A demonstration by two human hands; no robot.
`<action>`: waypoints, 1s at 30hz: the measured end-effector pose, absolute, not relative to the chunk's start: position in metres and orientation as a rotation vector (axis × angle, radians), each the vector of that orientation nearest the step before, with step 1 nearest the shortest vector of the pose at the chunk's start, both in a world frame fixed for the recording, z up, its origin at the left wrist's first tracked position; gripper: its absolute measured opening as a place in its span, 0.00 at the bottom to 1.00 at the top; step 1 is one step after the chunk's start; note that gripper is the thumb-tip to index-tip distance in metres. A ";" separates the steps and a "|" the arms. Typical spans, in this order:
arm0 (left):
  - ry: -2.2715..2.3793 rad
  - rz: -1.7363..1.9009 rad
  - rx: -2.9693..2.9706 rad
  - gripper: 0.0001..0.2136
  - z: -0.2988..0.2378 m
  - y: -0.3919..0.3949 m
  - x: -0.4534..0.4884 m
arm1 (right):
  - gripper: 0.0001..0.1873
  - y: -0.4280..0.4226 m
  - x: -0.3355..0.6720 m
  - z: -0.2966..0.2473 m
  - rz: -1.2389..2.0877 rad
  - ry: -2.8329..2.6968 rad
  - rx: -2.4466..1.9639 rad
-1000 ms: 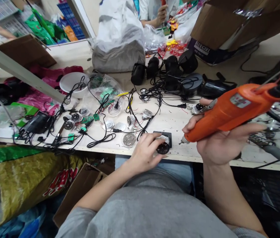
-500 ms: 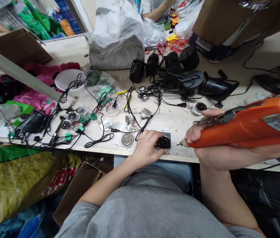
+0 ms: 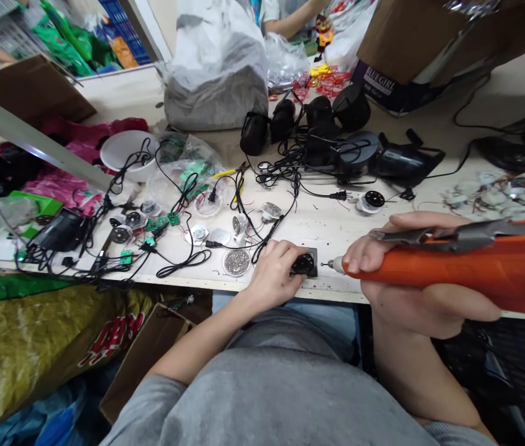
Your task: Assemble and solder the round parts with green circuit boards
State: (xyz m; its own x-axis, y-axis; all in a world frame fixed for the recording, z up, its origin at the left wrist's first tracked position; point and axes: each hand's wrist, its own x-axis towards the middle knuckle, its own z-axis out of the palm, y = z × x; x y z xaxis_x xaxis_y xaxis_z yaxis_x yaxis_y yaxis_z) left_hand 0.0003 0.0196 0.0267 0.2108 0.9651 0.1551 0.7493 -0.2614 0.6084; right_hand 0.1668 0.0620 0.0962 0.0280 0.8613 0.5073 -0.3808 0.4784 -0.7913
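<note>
Along the near edge of the workbench (image 3: 336, 229): both of the person's hands meet here, in front of the loose wires, small boards and black housings that cover the rest of the top.
Orange screwdriver (image 3: 457, 275): a powered driver. Its long axis lies almost level and runs from the right side of the view toward the left, nose leading.
Right hand (image 3: 406, 297): wrapped round the front of the driver's barrel, fingers curled over the top beside the metal lever, palm underneath.
Left hand (image 3: 272, 277): resting on the bench edge, fingers bent and closed round the rim of the round part, holding it down.
Square holder (image 3: 314, 253): a dark tray flat on the bench, just right of a dish of screws (image 3: 237, 262).
Black round part (image 3: 303, 264): seated in the holder and half hidden under the left fingertips.
Bit (image 3: 326, 265): juts from the driver's nose, aimed left at the part. It sits just beside it on the right, with a narrow gap showing.
Nearer hand: the left touches the part; the right comes near it only through the driver.
</note>
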 end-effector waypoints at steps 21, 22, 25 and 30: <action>1.556 0.776 2.091 0.20 0.023 0.020 0.000 | 0.12 0.064 0.147 0.079 1.105 -1.099 -0.335; 1.551 0.772 2.086 0.20 0.024 0.020 -0.001 | 0.12 0.064 0.147 0.078 1.112 -1.090 -0.340; 1.532 0.742 2.067 0.20 0.026 0.020 -0.001 | 0.11 0.064 0.145 0.076 1.124 -1.083 -0.371; 1.529 0.708 2.040 0.20 0.029 0.020 -0.002 | 0.14 0.064 0.144 0.071 1.128 -1.102 -0.480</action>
